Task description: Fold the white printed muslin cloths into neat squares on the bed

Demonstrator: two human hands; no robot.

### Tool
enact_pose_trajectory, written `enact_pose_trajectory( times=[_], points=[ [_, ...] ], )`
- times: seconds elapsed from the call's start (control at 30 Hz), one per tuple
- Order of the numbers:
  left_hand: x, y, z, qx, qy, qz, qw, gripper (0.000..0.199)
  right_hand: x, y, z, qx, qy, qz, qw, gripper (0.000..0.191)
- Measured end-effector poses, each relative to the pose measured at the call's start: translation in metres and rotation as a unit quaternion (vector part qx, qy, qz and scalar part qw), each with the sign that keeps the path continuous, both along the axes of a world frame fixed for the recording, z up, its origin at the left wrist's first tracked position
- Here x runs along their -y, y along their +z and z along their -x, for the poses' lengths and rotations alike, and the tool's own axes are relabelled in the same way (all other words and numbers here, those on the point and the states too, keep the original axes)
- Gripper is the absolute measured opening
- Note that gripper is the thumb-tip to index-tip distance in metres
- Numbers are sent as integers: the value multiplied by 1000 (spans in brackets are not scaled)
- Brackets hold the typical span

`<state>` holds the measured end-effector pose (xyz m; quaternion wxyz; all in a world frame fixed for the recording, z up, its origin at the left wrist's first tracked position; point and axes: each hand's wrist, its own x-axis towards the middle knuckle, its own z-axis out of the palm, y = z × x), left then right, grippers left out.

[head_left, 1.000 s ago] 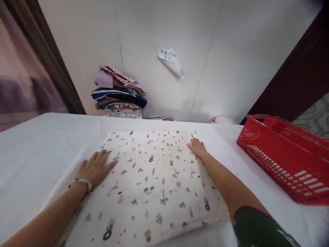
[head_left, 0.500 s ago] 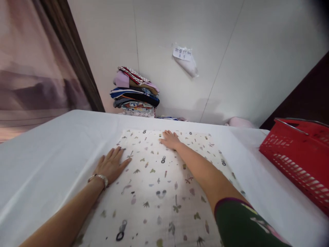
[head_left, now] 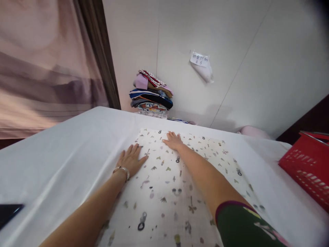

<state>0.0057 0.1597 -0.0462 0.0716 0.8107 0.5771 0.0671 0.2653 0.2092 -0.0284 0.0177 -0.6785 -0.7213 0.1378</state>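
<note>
A thin white cloth with small printed plants, sunglasses and other motifs lies spread flat on the white-covered table. My left hand, a bracelet at its wrist, rests palm down on the cloth's left edge with fingers spread. Farther back, close to the cloth's far edge, my right hand presses flat on the fabric, its fingers apart. Neither hand grips anything. My right forearm crosses over the cloth and hides part of its pattern.
Folded clothes are stacked behind the table against the wall. A red plastic basket stands at the right edge. A dark flat object lies at the lower left. A pink curtain hangs on the left.
My right hand has slid left across the far part of the cloth. My left hand stays at the left edge. The view has turned left, bringing the dark flat object into sight.
</note>
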Motion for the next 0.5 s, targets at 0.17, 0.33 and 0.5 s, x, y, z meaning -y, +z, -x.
enact_pose_trajectory(
  times=[0.17,0.33,0.5],
  points=[
    [3,4,-2,1,2,9,1000,77,-8,4,11,-4,-20,-15,1000,75],
    [5,5,-3,-3,4,15,1000,76,-20,2,45,-15,24,-28,999,75],
    [4,3,-3,3,1,10,1000,75,-23,-2,60,-10,13,-10,1000,72]
  ],
)
